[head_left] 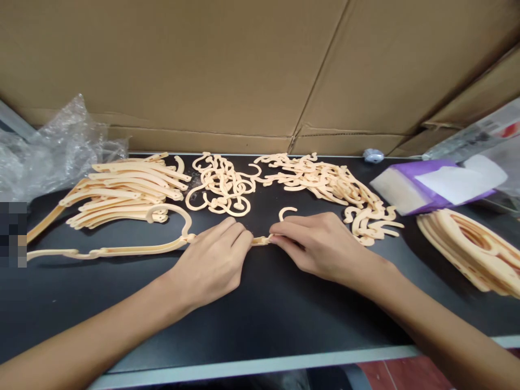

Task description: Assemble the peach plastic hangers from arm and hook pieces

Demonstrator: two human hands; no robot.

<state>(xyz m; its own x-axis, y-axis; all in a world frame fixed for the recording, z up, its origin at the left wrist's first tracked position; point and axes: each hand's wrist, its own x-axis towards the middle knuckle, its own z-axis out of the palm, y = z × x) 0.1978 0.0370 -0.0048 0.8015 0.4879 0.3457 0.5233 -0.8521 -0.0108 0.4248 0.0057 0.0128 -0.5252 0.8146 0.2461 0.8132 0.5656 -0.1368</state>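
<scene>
A cream plastic clothes hanger (142, 249) lies stretched out along the black table, its open hook (184, 216) standing up beside my left hand. My left hand (215, 260) is closed over the hanger's arm, just right of the hook; the fingers hide that stretch of it. My right hand (325, 244) pinches the hanger's right end between thumb and fingers. A small curved cream piece (287, 211) shows just behind my right fingertips; whether it is joined to the hanger is hidden.
Behind my hands lie piles of hanger arms (117, 189), hooks (219, 181) and short curved pieces (325, 176). At right are stacked hangers (467, 249) and a purple tissue pack (436, 184). Clear plastic wrap (69, 151) is at left; cardboard (182, 65) walls the back.
</scene>
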